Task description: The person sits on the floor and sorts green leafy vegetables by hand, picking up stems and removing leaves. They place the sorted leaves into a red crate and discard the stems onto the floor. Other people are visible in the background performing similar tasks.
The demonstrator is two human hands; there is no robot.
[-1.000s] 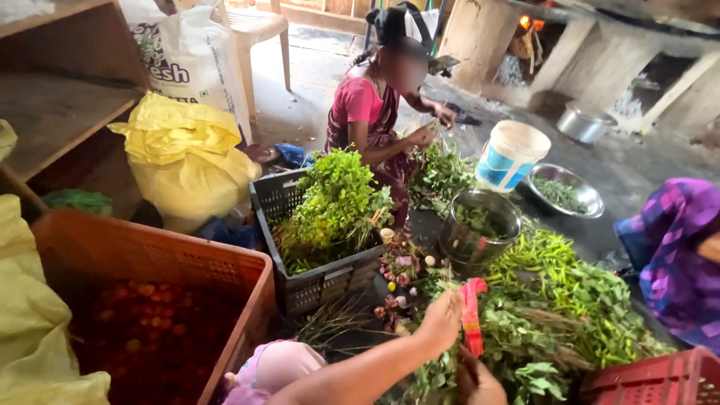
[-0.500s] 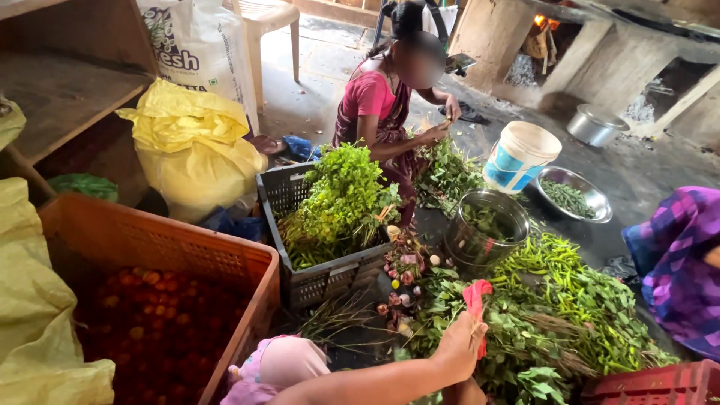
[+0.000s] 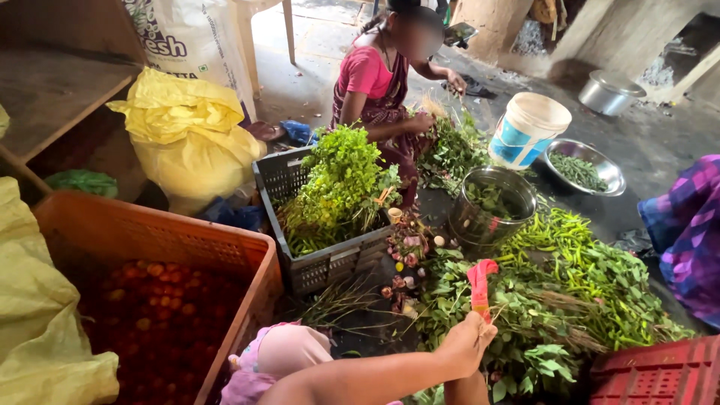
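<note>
An orange plastic crate [image 3: 161, 240] holds red tomatoes [image 3: 154, 315]. The grey slatted crate [image 3: 330, 262] carries bright green herbs [image 3: 341, 176]. A yellow plastic sack [image 3: 184, 135], a white-and-blue bucket [image 3: 529, 129], a red cloth strip [image 3: 480, 285], purple checked fabric [image 3: 686, 225].

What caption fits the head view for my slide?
Hand grips a red strip over leafy greens, beside a grey crate of herbs.

Shiny metal pot [image 3: 491, 206]; perhaps plastic orange crate [image 3: 157, 240].
</note>
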